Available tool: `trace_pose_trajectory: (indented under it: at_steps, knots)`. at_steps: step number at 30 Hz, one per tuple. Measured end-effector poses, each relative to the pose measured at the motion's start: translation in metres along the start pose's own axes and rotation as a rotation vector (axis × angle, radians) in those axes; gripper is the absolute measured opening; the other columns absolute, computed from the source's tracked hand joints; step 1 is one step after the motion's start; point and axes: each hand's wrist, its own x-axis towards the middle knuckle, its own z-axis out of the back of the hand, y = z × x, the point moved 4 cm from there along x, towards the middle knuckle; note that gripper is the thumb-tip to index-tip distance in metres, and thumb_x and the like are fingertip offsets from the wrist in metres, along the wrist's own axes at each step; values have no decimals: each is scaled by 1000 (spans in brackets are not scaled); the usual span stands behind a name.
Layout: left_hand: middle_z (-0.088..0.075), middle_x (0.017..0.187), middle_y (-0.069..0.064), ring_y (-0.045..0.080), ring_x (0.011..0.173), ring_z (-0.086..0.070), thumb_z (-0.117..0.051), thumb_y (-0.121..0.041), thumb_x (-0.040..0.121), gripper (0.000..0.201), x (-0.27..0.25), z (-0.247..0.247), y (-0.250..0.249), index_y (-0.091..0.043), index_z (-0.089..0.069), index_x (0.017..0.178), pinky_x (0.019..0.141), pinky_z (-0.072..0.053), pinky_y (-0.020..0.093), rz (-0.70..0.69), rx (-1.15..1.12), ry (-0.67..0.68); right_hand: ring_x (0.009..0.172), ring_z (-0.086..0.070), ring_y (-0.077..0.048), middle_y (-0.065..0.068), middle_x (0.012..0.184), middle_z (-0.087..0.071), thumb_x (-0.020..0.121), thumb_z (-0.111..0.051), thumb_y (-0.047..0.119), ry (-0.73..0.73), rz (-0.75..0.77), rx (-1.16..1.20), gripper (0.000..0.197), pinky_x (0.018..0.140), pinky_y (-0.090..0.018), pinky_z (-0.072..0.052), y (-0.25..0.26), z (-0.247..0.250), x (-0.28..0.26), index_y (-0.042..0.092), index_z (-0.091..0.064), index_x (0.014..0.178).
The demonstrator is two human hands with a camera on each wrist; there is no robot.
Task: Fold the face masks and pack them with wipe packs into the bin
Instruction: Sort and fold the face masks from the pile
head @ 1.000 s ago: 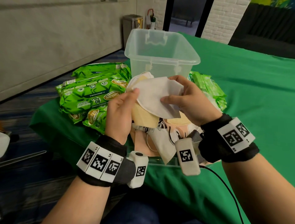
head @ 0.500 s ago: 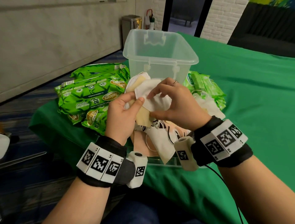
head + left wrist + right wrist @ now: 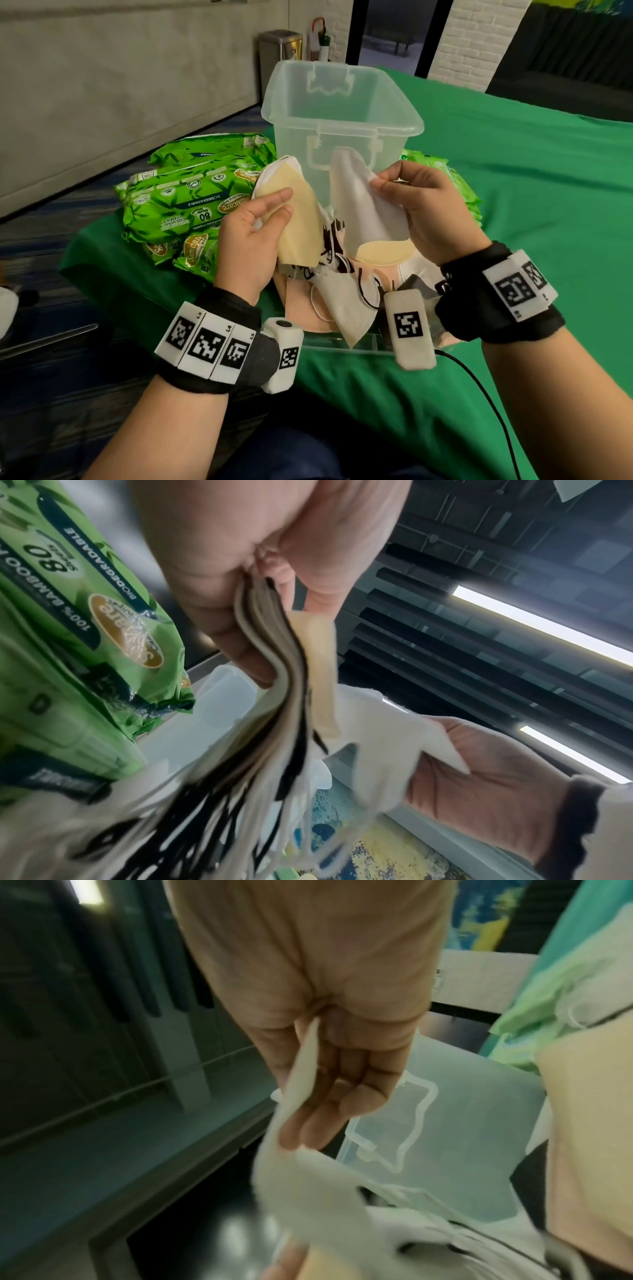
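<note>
Head view shows loose masks (image 3: 346, 301) heaped nearest, unfolded by the look of them. Above them the left hand (image 3: 253, 246) pinches a stack of folded masks (image 3: 294, 219), and the right hand (image 3: 431, 212) pinches one white mask (image 3: 366, 205) held apart from that stack. Wipe packs (image 3: 185, 205) lie on the green cloth. Farthest, the clear bin (image 3: 342, 113) looks empty, so I judge packing not yet begun.

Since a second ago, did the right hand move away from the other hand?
Yes. The right hand, pinching the white mask, has swung right, out across the clear bin front; the left hand stays put.
</note>
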Motion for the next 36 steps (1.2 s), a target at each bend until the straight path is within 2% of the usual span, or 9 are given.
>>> trace_pose_trajectory:
  at_steps: [4, 7, 10, 15, 21, 25, 29, 32, 36]
  knots:
    - [-66, 101, -5, -5, 93, -59, -55, -9, 91, 17, 2, 3, 0, -18, -66, 100, 89, -45, 13, 35, -31, -52, 46, -54, -10, 0, 56, -60, 77, -60, 0, 170, -107, 137, 16, 44, -15, -42, 3, -4, -7, 10, -56, 65]
    - [-67, 98, -11, -14, 84, -59, -48, -35, 88, 29, 0, 3, -7, -17, -69, 97, 72, -41, 2, 38, -78, -32, 43, -53, -9, -1, 56, -60, 71, -61, 6, 369, -147, 63, 12, 43, -14, -42, 6, -12, -14, 12, -63, 61]
    - [-67, 102, -9, -13, 92, -59, -48, -52, 79, 48, -5, -2, -12, -14, -69, 100, 80, -41, 3, 10, -91, 59, 42, -51, -6, 3, 53, -60, 79, -65, 0, 350, -107, -152, 16, 43, -13, -41, 6, -16, -14, 9, -62, 66]
    - [-67, 102, -13, 5, 104, -61, -82, -12, 66, 35, -6, -7, -6, -32, -68, 91, 99, -46, 31, 10, 38, 89, 43, -50, -9, 0, 54, -60, 83, -59, -3, 215, -44, -138, 17, 44, -15, -40, 4, -14, -9, 13, -60, 78]
    - [-65, 98, -17, -13, 92, -59, -76, -2, 70, 38, -7, -6, -6, -29, -66, 95, 94, -43, 14, -23, 64, 106, 48, -55, 5, 11, 50, -63, 84, -35, -23, 511, -21, -236, 42, 51, -3, -42, 11, -24, -20, -1, -56, 113]
    - [-65, 97, -14, -13, 90, -59, -65, -1, 82, 26, -7, -7, -9, -20, -66, 99, 89, -45, 11, -21, 7, 100, 73, -64, -8, 3, 79, -72, 79, -45, -26, 487, 44, -355, 50, 75, -16, -52, 16, -24, -19, 15, -69, 94]
    - [-65, 100, -12, -9, 92, -60, -52, 1, 90, 26, -5, -4, -7, -18, -64, 102, 92, -46, 15, 0, -29, 81, 93, -67, -26, 0, 92, -73, 77, -46, -28, 478, 79, -311, 53, 86, -33, -54, 15, -21, -17, 14, -66, 103]
    - [-62, 102, -15, -14, 92, -57, -53, 6, 87, 34, -4, -2, -6, -21, -62, 106, 98, -44, 19, -4, -11, 65, 84, -68, -7, 12, 80, -73, 78, -58, -16, 445, 99, -271, 40, 78, -18, -53, 17, -17, -16, 7, -62, 111]
    - [-60, 117, -12, 3, 114, -55, -63, 4, 82, 48, -4, 0, -3, -37, -60, 105, 105, -42, 36, -26, 8, 47, 88, -59, -8, -4, 91, -64, 72, -70, 20, 318, 195, -258, 25, 77, -20, -52, 19, -18, -12, 4, -70, 92]
